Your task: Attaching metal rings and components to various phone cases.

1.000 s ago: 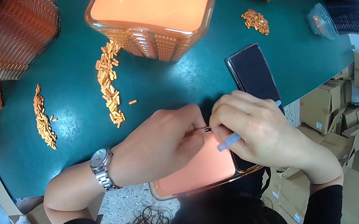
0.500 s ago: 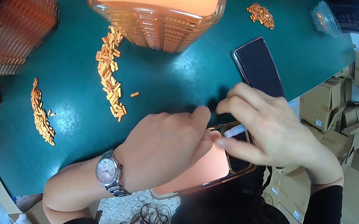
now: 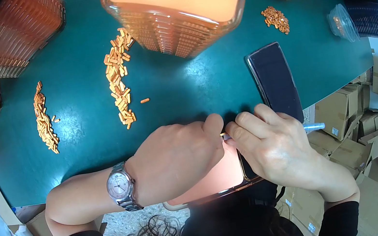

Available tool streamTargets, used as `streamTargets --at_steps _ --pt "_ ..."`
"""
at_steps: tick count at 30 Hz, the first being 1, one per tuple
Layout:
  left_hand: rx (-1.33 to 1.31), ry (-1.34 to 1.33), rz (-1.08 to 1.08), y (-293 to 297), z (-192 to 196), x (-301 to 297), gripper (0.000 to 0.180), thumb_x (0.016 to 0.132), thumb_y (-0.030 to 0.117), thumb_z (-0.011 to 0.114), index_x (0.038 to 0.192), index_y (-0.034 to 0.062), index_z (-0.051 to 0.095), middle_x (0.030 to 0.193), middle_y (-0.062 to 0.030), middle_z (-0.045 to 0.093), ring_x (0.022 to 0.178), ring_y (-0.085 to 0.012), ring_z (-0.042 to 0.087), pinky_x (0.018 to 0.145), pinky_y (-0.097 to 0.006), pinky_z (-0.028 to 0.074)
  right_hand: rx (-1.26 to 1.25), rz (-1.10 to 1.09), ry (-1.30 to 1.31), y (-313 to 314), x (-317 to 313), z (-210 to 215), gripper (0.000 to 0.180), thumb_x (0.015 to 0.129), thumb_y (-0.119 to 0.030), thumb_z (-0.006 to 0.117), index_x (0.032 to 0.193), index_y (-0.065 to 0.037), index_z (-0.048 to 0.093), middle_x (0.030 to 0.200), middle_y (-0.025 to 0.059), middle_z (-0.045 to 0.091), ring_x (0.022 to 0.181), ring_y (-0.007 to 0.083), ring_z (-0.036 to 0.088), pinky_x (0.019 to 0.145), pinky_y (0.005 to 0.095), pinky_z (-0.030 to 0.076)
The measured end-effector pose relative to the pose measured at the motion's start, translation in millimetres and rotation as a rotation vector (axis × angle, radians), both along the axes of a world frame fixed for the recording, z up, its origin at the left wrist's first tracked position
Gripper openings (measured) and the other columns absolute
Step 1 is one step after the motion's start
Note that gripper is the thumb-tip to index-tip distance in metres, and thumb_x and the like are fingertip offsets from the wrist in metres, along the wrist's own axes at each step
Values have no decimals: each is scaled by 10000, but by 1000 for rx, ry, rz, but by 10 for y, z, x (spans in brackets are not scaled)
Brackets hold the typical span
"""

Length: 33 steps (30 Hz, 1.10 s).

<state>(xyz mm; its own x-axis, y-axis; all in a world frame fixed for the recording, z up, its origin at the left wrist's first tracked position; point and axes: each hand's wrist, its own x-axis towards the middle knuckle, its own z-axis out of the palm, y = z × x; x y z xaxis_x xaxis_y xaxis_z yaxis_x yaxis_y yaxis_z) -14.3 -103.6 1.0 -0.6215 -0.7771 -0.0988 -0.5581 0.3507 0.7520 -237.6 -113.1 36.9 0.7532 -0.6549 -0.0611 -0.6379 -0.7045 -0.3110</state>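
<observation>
A pink phone case [image 3: 217, 177] with a gold rim and a dark camera area lies at the table's near edge, mostly beneath my hands. My left hand [image 3: 175, 156], wearing a silver watch [image 3: 121, 186], is closed over the case, its fingertips largely hidden. Just to its right, my right hand [image 3: 270, 140] pinches a slim, pen-like tool [image 3: 315, 126], whose pale blue end sticks out past the palm. At the tool's other end, by my left fingertips, shows a tiny gold piece [image 3: 223, 135]. Beyond my right hand lies a dark phone [image 3: 273, 76].
Small gold pieces form a long pile [image 3: 117, 80] in the middle and another [image 3: 44, 122] at left. A tall stack of cases [image 3: 175, 27] stands at the far middle. A clear tub [image 3: 343, 21] sits far right. Cardboard boxes [image 3: 339, 110] crowd beside the green table [image 3: 184, 89].
My right hand has gone from loosely spread fingers to a pinch on the pen-like tool, closer to my left hand. The tool's pale end now shows to the right of that hand.
</observation>
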Motion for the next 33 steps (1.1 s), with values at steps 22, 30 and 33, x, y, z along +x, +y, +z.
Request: streamTargets --at_steps 22,30,33 --pt "-30 390 -63 234 -298 -68 261 860 83 637 1090 -27 693 686 -133 691 619 -276 725 508 -392 552 114 80 -234 -573 1026 -257 183 833 57 763 1005 20 711 942 128 662 765 286 713 650 372 574" --pt "-19 201 -213 179 -228 10 253 944 121 594 1146 -27 627 885 -205 664 759 -375 699 585 -454 557 334 -64 -321 -579 845 -168 113 927 11 753 1025 26 699 940 142 681 812 289 696 693 357 550" --pt "-6 200 -226 159 -191 31 275 941 119 595 1175 -23 618 932 -207 669 769 -373 701 577 -454 560 323 -90 -313 -587 848 -192 138 930 -2 749 1062 28 721 938 144 680 808 283 693 705 357 546"
